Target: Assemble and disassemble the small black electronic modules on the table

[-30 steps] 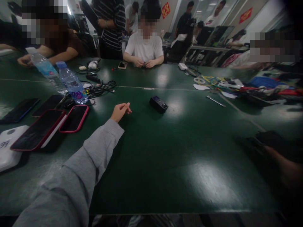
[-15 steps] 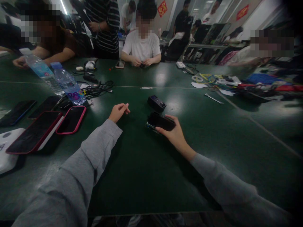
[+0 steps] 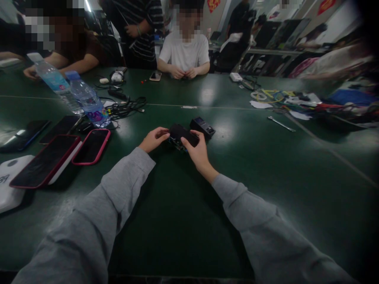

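Note:
My right hand grips a flat black device with coloured bits along its lower edge, held just above the green table. My left hand has its fingers curled on the device's left end. A small black box sits on the table just behind the device, to the right. Both my arms wear grey sleeves.
Two red-cased phones and dark phones lie at left beside a white box. Two water bottles and tangled cables stand behind them. A wrench and coloured clutter lie far right. Several people sit opposite.
My right hand came in from the right carrying the black device and moved it left to my left hand, which now touches it. The view tilted slightly.

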`<move>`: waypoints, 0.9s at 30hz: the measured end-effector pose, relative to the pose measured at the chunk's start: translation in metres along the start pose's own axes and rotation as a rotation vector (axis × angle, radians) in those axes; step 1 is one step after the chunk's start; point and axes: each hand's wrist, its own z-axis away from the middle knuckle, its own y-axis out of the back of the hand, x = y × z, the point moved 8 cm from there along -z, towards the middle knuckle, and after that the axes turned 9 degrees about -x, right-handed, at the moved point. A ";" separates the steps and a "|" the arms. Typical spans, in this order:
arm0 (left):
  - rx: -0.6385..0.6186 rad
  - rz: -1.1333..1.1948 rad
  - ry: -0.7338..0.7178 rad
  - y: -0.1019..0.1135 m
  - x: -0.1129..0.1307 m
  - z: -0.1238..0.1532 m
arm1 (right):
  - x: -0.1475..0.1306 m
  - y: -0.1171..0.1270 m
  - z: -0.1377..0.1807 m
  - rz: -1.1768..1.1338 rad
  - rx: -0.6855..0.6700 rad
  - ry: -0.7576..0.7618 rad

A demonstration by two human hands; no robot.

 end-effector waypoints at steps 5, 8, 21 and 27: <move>-0.084 -0.098 -0.001 -0.004 0.009 0.003 | 0.004 0.004 -0.001 -0.051 0.056 -0.028; -0.099 -0.174 -0.016 -0.004 0.010 0.004 | 0.000 0.009 0.000 -0.051 0.101 -0.011; -0.106 -0.239 -0.049 -0.004 0.001 0.001 | -0.023 -0.007 0.005 0.239 -0.058 0.200; -0.052 -0.160 -0.085 0.001 -0.004 -0.002 | -0.015 -0.010 0.003 0.280 -0.088 0.173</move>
